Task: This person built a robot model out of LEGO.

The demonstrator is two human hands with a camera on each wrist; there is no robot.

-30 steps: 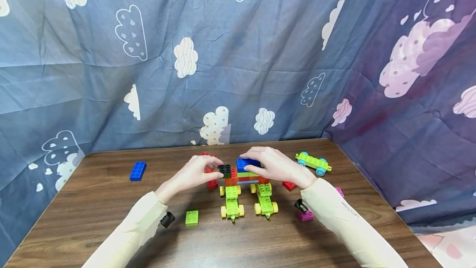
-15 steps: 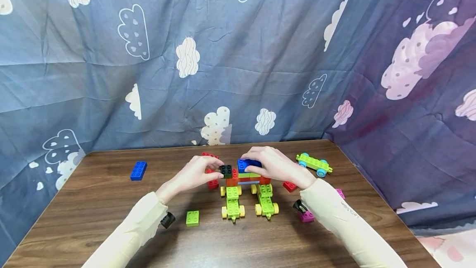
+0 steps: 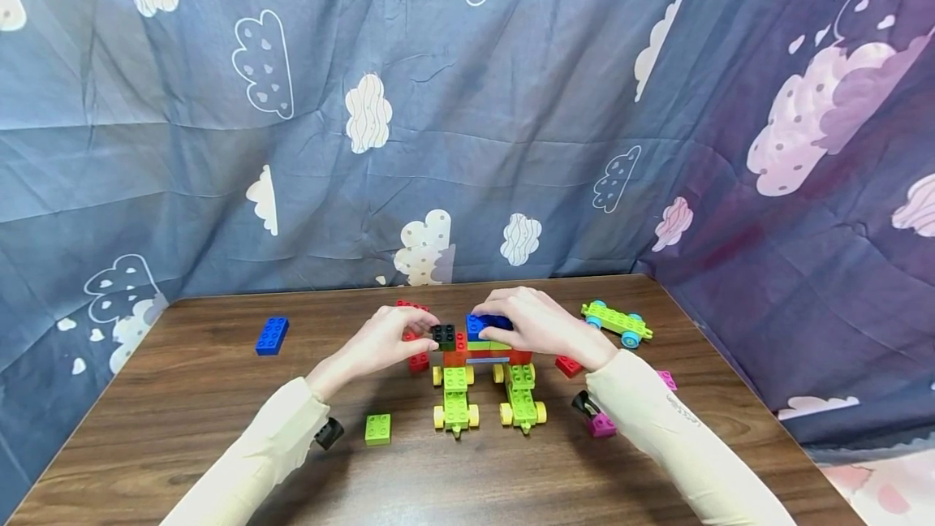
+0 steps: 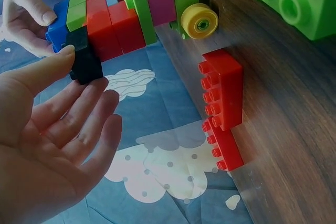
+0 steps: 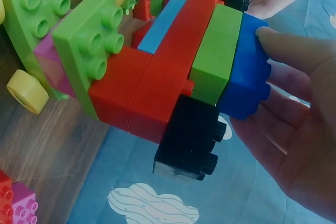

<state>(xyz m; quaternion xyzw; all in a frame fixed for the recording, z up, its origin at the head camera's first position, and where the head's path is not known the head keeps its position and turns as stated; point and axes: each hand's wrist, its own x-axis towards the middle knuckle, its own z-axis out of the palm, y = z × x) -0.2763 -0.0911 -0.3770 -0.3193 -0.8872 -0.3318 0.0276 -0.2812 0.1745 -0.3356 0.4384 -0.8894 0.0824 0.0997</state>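
A toy-brick structure stands mid-table on two lime wheeled bases (image 3: 456,411) with yellow wheels. Its red bricks (image 5: 173,51) span the bases and carry a lime brick (image 5: 216,51) topped by a blue brick (image 5: 245,66). My right hand (image 3: 536,321) grips the blue brick between thumb and fingers. At the structure's left end, my left hand (image 3: 383,338) pinches a black brick (image 4: 85,55) between thumb and fingertips, against the red layer. A second black brick (image 5: 186,137) sits on the right end of the red layer; in the head view my right hand hides it.
A loose blue brick (image 3: 272,335) lies at the left, and a lime brick (image 3: 377,429) nearer the front. Red bricks (image 4: 223,90) lie behind the left hand. A lime wheeled base (image 3: 617,321) with blue wheels stands back right. A magenta brick (image 3: 602,425) lies near the right forearm.
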